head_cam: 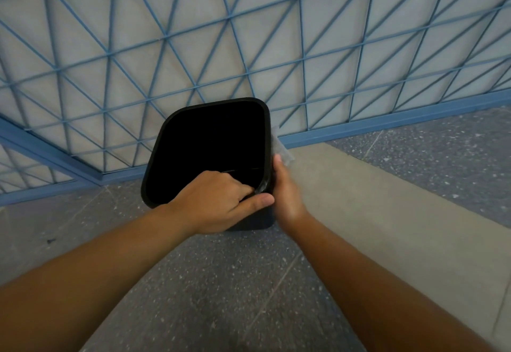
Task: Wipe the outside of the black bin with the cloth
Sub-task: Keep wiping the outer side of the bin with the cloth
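Left hand (pixel 218 202) grips the near rim of the black bin (pixel 210 155), fingers curled inside, thumb outside. Right hand (pixel 286 188) presses the pale cloth (pixel 280 145) against the bin's right wall. Bin stands on speckled floor (pixel 249 282) beside a blue lattice wall (pixel 249 47).

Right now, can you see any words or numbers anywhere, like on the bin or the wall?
None: no word, number or logo can be read in this picture.
The black bin shows no label; its outside is mostly hidden.
The cloth is plain.
The blue grid wall and the speckled floor carry no signs.
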Demonstrator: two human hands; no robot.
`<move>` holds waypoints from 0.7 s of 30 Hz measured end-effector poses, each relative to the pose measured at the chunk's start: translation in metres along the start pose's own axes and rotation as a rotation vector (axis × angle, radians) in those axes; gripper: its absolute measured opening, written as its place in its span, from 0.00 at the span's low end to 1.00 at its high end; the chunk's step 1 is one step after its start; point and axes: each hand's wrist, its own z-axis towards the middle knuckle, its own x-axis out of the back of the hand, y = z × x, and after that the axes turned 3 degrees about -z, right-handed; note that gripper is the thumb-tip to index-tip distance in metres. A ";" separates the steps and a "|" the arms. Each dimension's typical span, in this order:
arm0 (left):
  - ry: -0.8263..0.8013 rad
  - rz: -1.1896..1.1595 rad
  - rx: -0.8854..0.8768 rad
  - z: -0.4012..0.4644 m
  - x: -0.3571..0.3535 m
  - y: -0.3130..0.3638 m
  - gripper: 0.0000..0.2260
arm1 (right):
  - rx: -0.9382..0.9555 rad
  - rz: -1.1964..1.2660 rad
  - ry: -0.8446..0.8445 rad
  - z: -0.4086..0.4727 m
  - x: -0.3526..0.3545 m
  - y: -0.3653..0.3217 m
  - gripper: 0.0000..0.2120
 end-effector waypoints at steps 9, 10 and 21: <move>0.062 -0.034 0.032 0.009 0.001 0.004 0.23 | -0.050 0.184 -0.022 0.003 -0.001 0.002 0.26; 0.068 -0.012 0.020 0.009 0.002 0.005 0.22 | -0.019 0.167 -0.001 0.003 -0.002 -0.003 0.26; 0.049 0.026 -0.067 0.000 0.004 0.005 0.21 | 0.076 0.160 -0.023 -0.010 -0.005 0.005 0.24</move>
